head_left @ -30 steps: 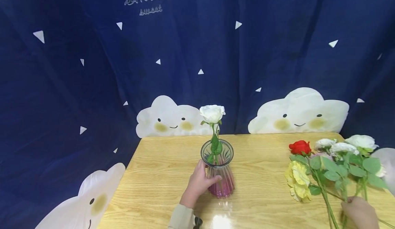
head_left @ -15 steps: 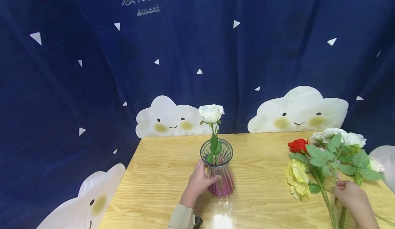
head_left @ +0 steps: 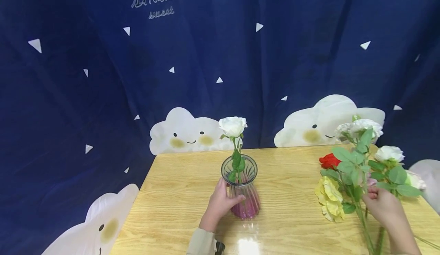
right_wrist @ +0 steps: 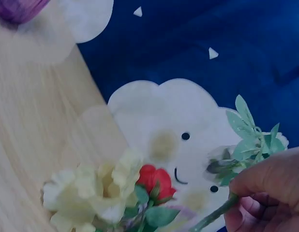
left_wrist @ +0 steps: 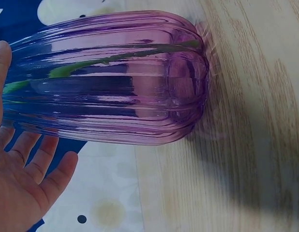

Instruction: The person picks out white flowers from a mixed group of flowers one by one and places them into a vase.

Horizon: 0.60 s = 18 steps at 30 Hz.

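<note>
- Vase (head_left: pixel 245 203), ribbed glass, pink toward the base: stood upright on the wooden table (head_left: pixel 288 197), just right of the left hand (head_left: pixel 220 202), whose thumb and fingers were set around its side.
- White rose (head_left: pixel 232 126), one bloom: showed above the left hand's hold, stem inside the vase.
- Yellow flowers (head_left: pixel 329 198): lay left of the right hand (head_left: pixel 385 207), well apart from the left.
- Red flower (head_left: pixel 329 161): lay past the yellow, ahead and left of the right-hand grip.
- White-flowered stem (right_wrist: pixel 215 216): pinched between right thumb and fingers; leaves and blooms reached up and ahead of the pinch; lower end not distinguishable among other stems.
- White bloom (head_left: pixel 389 154), leafy: ahead of the right-hand grip, apparently unheld.
- Step in hand, by judgement: singling out one stem while the vase was steadied. Next move seemed to call for freeing its leaves from neighbouring blooms.
</note>
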Available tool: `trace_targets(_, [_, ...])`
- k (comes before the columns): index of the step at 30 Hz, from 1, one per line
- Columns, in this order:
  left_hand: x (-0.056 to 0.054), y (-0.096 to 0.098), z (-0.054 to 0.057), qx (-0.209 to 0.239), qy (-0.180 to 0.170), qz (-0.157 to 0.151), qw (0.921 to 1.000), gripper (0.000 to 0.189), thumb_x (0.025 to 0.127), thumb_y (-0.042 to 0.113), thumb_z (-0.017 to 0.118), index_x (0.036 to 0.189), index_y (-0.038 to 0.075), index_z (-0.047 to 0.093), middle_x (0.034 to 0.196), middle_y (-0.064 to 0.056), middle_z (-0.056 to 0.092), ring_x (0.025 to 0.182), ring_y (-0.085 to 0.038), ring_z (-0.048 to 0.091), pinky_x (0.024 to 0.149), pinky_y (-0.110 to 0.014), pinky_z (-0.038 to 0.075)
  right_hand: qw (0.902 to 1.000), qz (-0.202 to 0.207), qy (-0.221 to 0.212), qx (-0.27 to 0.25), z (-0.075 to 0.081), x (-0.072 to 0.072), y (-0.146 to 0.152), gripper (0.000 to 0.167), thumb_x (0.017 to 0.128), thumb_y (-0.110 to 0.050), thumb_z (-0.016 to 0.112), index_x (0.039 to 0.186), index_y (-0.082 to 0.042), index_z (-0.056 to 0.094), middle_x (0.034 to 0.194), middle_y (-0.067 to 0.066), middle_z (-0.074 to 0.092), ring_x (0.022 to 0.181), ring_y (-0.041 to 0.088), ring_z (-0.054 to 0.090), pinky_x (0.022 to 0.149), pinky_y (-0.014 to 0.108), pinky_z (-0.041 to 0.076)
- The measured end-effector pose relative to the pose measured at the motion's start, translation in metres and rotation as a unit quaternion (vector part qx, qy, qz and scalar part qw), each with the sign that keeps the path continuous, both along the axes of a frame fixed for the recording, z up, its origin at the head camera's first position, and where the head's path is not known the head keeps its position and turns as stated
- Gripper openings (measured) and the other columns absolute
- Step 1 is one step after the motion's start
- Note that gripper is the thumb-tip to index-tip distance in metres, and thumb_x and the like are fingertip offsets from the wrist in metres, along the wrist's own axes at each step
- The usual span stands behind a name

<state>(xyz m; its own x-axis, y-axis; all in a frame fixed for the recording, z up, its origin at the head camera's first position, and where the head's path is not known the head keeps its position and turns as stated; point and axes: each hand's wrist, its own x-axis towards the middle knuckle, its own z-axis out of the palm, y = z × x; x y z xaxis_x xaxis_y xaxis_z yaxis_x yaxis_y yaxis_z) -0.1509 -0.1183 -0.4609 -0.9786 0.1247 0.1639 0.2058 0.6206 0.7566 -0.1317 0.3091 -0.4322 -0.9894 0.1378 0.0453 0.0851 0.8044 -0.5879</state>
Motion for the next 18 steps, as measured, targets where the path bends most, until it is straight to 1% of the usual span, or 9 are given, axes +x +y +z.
trace_targets(1, [0.0, 0.0, 0.0, 0.001, 0.001, 0.0, 1.0, 0.086, 0.067, 0.049, 0.071, 0.135, 0.014, 0.031, 0.121, -0.008, 0.048, 0.106, -0.026, 0.05, 0.084, -0.052, 0.043, 0.9999, -0.004, 0.011, -0.001, 0.003, 0.0, -0.003, 0.034, 0.083, -0.014, 0.048, 0.096, 0.018, 0.05, 0.08, 0.025, 0.059, 0.075, 0.04, 0.055, 0.064, 0.047, 0.043])
trace_targets(3, [0.0, -0.001, -0.001, 0.003, 0.006, -0.002, 1.0, 0.086, 0.067, 0.048, 0.071, 0.135, 0.014, 0.031, 0.12, -0.008, 0.048, 0.106, -0.026, 0.049, 0.084, -0.052, 0.043, 0.9992, -0.015, 0.037, -0.002, 0.006, 0.0, -0.008, 0.029, 0.083, -0.013, 0.049, 0.093, 0.014, 0.051, 0.077, 0.02, 0.059, 0.067, 0.026, 0.055, 0.06, 0.04, 0.043])
trace_targets(5, [0.0, -0.001, -0.002, 0.002, 0.01, -0.002, 0.9999, 0.086, 0.067, 0.047, 0.072, 0.135, 0.013, 0.031, 0.121, -0.007, 0.047, 0.106, -0.026, 0.049, 0.083, -0.052, 0.043, 0.9981, -0.024, 0.056, -0.006, 0.012, -0.001, -0.014, 0.028, 0.083, -0.013, 0.049, 0.093, 0.012, 0.051, 0.076, 0.018, 0.058, 0.063, 0.015, 0.051, 0.058, 0.037, 0.042])
trace_targets(8, [-0.001, -0.001, -0.004, 0.0, 0.016, -0.002, 0.9999, 0.086, 0.068, 0.045, 0.073, 0.136, 0.013, 0.031, 0.122, -0.007, 0.046, 0.106, -0.026, 0.049, 0.082, -0.051, 0.043, 0.9959, -0.032, 0.083, -0.014, 0.019, -0.002, -0.022, 0.029, 0.083, -0.013, 0.05, 0.098, 0.013, 0.05, 0.079, 0.017, 0.058, 0.061, -0.002, 0.043, 0.055, 0.03, 0.039])
trace_targets(9, [-0.001, -0.001, -0.004, -0.001, 0.016, -0.001, 0.9999, 0.086, 0.068, 0.045, 0.073, 0.136, 0.012, 0.031, 0.122, -0.007, 0.046, 0.106, -0.026, 0.049, 0.082, -0.052, 0.043, 0.9949, -0.033, 0.094, -0.017, 0.022, -0.003, -0.026, 0.031, 0.083, -0.012, 0.051, 0.1, 0.014, 0.05, 0.081, 0.019, 0.058, 0.062, -0.007, 0.041, 0.056, 0.029, 0.039])
trace_targets(12, [-0.001, -0.001, -0.004, 0.0, 0.013, 0.001, 0.9999, 0.086, 0.068, 0.045, 0.073, 0.135, 0.013, 0.031, 0.122, -0.007, 0.046, 0.106, -0.026, 0.048, 0.083, -0.052, 0.043, 0.991, -0.035, 0.127, -0.019, 0.03, -0.006, -0.036, 0.027, 0.082, -0.009, 0.053, 0.098, 0.012, 0.051, 0.079, 0.018, 0.057, 0.06, -0.014, 0.035, 0.052, 0.023, 0.036])
trace_targets(14, [0.0, -0.001, -0.003, 0.001, 0.01, 0.003, 0.9999, 0.084, 0.068, 0.045, 0.073, 0.134, 0.013, 0.032, 0.121, -0.006, 0.046, 0.107, -0.025, 0.048, 0.083, -0.052, 0.043, 0.9885, -0.036, 0.145, -0.021, 0.036, -0.009, -0.045, 0.024, 0.081, -0.007, 0.055, 0.096, 0.012, 0.052, 0.078, 0.018, 0.057, 0.06, -0.009, 0.042, 0.052, 0.024, 0.037])
trace_targets(15, [0.0, -0.001, -0.003, 0.0, 0.009, 0.004, 1.0, 0.084, 0.068, 0.045, 0.073, 0.134, 0.013, 0.032, 0.121, -0.006, 0.047, 0.107, -0.025, 0.048, 0.083, -0.052, 0.043, 0.9883, -0.037, 0.146, -0.024, 0.039, -0.01, -0.049, 0.024, 0.081, -0.006, 0.054, 0.096, 0.013, 0.052, 0.078, 0.019, 0.057, 0.061, -0.003, 0.046, 0.053, 0.026, 0.038])
trace_targets(18, [0.0, 0.0, -0.004, -0.001, 0.004, 0.007, 1.0, 0.084, 0.068, 0.045, 0.073, 0.134, 0.013, 0.032, 0.12, -0.006, 0.047, 0.106, -0.025, 0.048, 0.083, -0.052, 0.043, 0.9881, -0.032, 0.147, -0.033, 0.049, -0.014, -0.062, 0.025, 0.082, -0.006, 0.054, 0.097, 0.014, 0.051, 0.081, 0.022, 0.056, 0.068, 0.023, 0.056, 0.056, 0.032, 0.04])
